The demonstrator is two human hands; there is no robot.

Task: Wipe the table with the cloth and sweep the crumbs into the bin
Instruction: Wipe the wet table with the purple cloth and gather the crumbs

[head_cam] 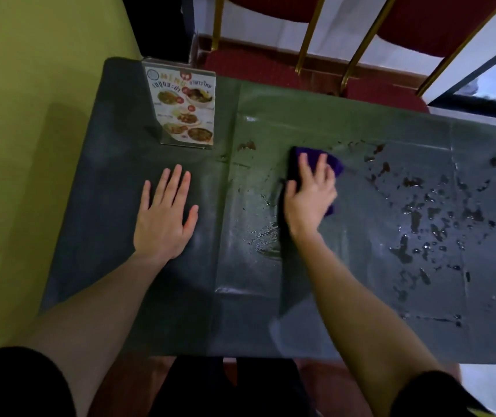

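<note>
The person leans over the dark green vinyl-covered counter (180,296). The left hand (164,216) lies flat on it, fingers straight and spread, holding nothing. The right hand (309,194) presses down on a crumpled purple cloth (335,165) near the counter's middle, fingers splayed over the fabric. To the right of the cloth, brown crumbs and wet smears (439,224) scatter across the surface. A clear acrylic menu stand (185,106) sits upright at the far left edge. Red-cushioned chairs with gold frames (346,40) stand beyond.
</note>
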